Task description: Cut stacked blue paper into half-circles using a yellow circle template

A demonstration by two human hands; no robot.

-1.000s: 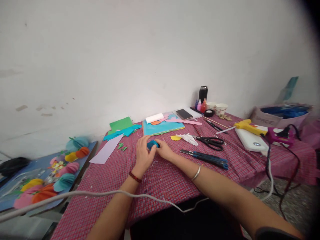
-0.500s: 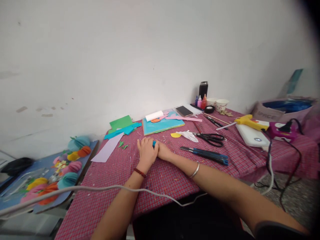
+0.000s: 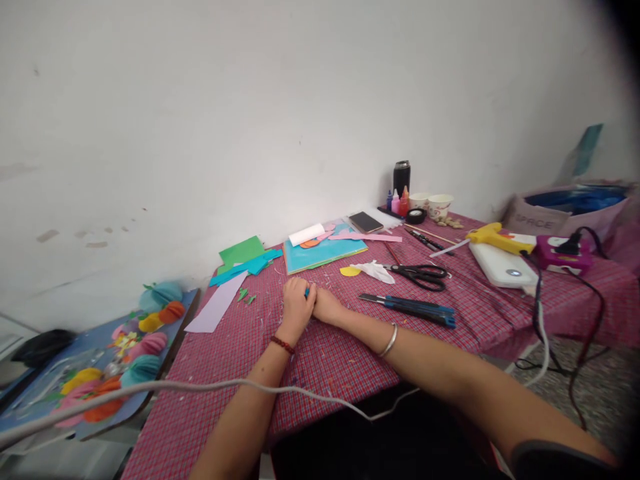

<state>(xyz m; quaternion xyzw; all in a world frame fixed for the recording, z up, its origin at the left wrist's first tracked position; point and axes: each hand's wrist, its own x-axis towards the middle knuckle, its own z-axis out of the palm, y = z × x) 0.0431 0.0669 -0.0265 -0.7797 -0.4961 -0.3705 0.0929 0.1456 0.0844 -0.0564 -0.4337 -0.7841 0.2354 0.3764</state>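
My left hand (image 3: 297, 301) and my right hand (image 3: 328, 307) meet above the checked tablecloth, fingers closed. Between them shows a bit of a small blue piece (image 3: 307, 292), probably folded paper; the fingers hide most of it. To the right lie a box cutter (image 3: 410, 308) with its blade out, black-handled scissors (image 3: 420, 275), a crumpled white scrap (image 3: 375, 271) and a yellow paper round (image 3: 350, 271). On the left are small green paper scraps (image 3: 243, 294), a lilac paper strip (image 3: 220, 303), blue paper strips (image 3: 245, 268) and green paper (image 3: 243, 251).
Behind the hands lies a blue paper stack (image 3: 330, 252); a phone (image 3: 366, 221) is farther back. At right, a yellow glue gun (image 3: 495, 239) rests over a white power bank (image 3: 503, 267). A white cable (image 3: 240, 383) crosses my forearms. Paper pumpkins (image 3: 145, 370) sit on a blue board.
My left hand has curled in more, and less of the blue piece shows between the hands. The view has shifted slightly; the things on the table lie as before.
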